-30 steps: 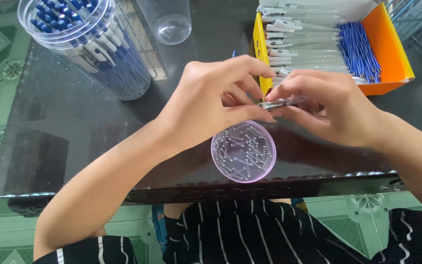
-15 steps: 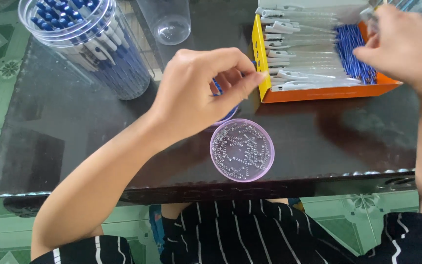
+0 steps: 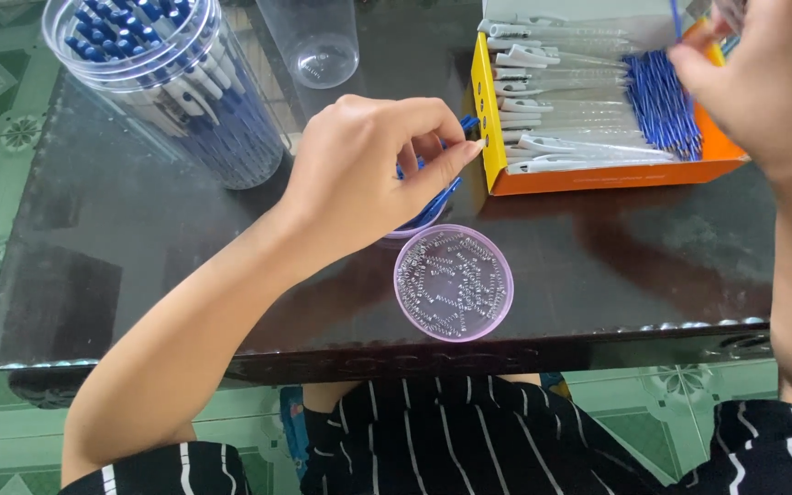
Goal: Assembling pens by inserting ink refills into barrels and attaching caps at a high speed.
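From the head camera, the left hand hangs over the dark counter, its grip pinching small blue pen parts just above a little dish that it mostly hides. Right in front of that sits a round purple dish full of tiny metal springs. The right hand is up over the orange box, its grip pressed together on a thin blue refill. The box holds clear pen tubes and a bunch of blue refills. A big clear jar of finished pens stands far left, with an empty plastic cup beside it.
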